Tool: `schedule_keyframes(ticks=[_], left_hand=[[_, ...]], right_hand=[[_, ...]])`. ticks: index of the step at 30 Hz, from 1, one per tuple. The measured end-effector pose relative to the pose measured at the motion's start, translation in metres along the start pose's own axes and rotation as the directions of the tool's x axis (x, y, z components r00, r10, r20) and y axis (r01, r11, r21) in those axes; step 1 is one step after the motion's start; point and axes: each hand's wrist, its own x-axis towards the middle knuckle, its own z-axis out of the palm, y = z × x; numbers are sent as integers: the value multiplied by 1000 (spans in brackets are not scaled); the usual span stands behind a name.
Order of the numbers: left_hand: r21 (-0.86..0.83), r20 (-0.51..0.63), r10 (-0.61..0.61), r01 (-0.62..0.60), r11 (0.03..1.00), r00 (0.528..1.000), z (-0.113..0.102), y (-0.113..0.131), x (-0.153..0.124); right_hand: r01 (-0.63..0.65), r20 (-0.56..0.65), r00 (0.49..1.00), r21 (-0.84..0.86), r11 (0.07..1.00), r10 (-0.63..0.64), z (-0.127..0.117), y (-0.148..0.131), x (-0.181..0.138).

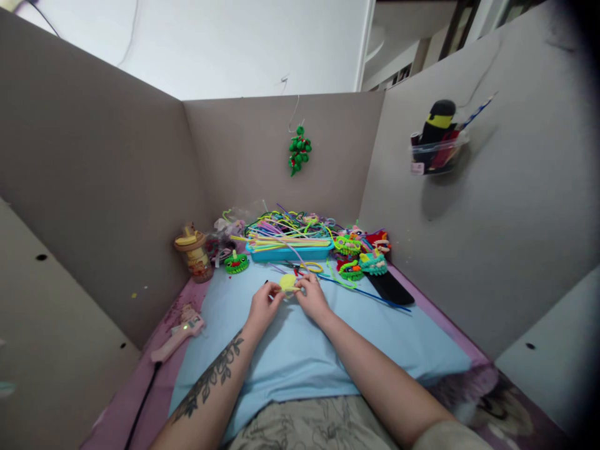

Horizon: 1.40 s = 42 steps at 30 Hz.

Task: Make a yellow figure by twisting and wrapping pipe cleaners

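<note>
Between my hands, above the light blue cloth (309,356), is a small yellow piece (287,282) that looks like coiled pipe cleaner. My left hand (265,304) pinches its left side with thumb and fingers. At its right side, my right hand (312,296) grips a short yellow end that sticks out. Just beyond the hands lie a pair of pliers (296,270) and a ring of yellow material (313,267). A long dark blue pipe cleaner (375,297) stretches off to the right.
A blue tray (290,252) heaped with pipe cleaners stands at the back. Finished fuzzy figures (372,262) crowd the right, beside a black phone (389,287). At left are a green figure (237,262), a lidded cup (194,256) and a corded pink glue gun (178,337). Grey partitions (281,162) enclose the table.
</note>
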Motion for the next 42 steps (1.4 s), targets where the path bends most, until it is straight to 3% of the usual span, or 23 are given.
schedule_keyframes(ticks=[3,10,12,15,17,21,24,27,31,36,42], left_hand=[[59,22,35,-37,998,999,-2,1,0],[103,-67,32,-25,994,997,-4,2,0],[48,-50,35,-33,998,998,-6,4,-1],[-141,69,56,-46,989,996,-12,7,-2],[-249,61,32,-16,968,998,-14,8,-1],[-218,-64,-62,46,975,996,-14,6,2],[-191,48,-29,37,981,998,-9,3,2],[-273,130,-25,60,960,991,-3,-1,1],[-423,114,-110,148,894,987,1,-9,3],[-487,104,-178,206,849,978,1,-13,6],[-551,117,-189,222,805,975,1,-12,5]], right_hand=[[42,7,999,-36,998,-41,2,-1,-2],[80,59,996,-103,991,-74,4,-5,-5],[64,46,997,-107,992,-59,2,-5,-3],[69,37,997,-79,994,-67,-2,-5,-1],[109,50,993,-61,992,-106,-5,-7,0],[252,119,962,-36,967,-247,-10,-15,0],[300,137,945,-11,954,-296,-13,-20,-2],[271,97,958,17,963,-271,-14,-23,-3],[231,24,972,79,970,-234,-16,-26,-4],[296,-38,955,157,942,-293,-18,-31,-6],[374,-20,927,118,920,-374,-17,-31,-6]])
